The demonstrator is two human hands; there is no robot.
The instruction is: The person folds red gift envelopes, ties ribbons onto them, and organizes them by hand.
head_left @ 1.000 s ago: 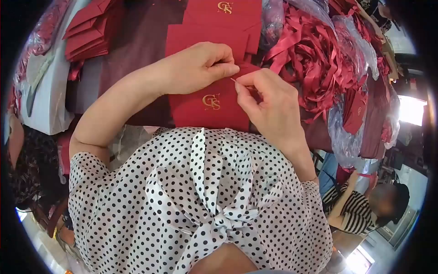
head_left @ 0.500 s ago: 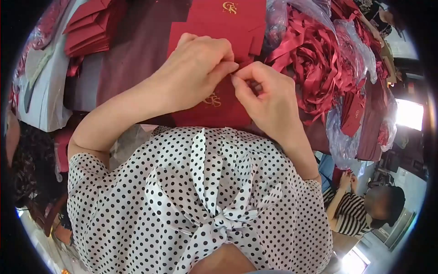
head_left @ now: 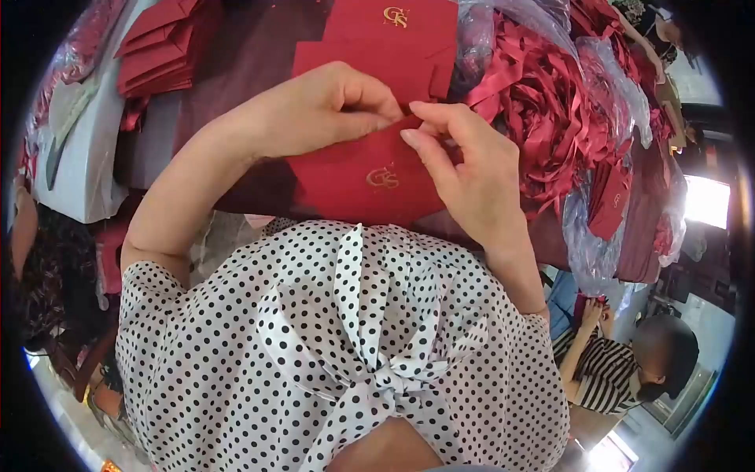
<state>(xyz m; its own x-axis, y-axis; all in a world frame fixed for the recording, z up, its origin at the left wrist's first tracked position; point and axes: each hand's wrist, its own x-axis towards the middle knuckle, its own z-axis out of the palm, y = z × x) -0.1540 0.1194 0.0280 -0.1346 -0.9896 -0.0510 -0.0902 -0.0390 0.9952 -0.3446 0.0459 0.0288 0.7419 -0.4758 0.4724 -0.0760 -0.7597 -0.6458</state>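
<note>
A red paper bag (head_left: 370,189) with a gold monogram lies in front of me at the table's near edge. My left hand (head_left: 338,110) is closed in a pinch at its upper edge, thumb against forefinger. Close by on the right, my right hand (head_left: 476,161) has thumb and forefinger on either side of the same edge, near the corner. Whether a thin ribbon is between the fingertips I cannot make out. Just beyond my hands, more red bags (head_left: 389,51) lie flat, one showing the same gold mark.
A heap of red ribbons (head_left: 543,110) in clear plastic is on the right. Folded red bags (head_left: 161,51) are stacked at upper left, beside a white box (head_left: 86,165). At lower right a person in a striped top (head_left: 602,366) works with both hands.
My left hand has drawn slightly left and its wrist has turned, baring more of the bag and its monogram. The right thumb and forefinger have parted a little at the edge.
</note>
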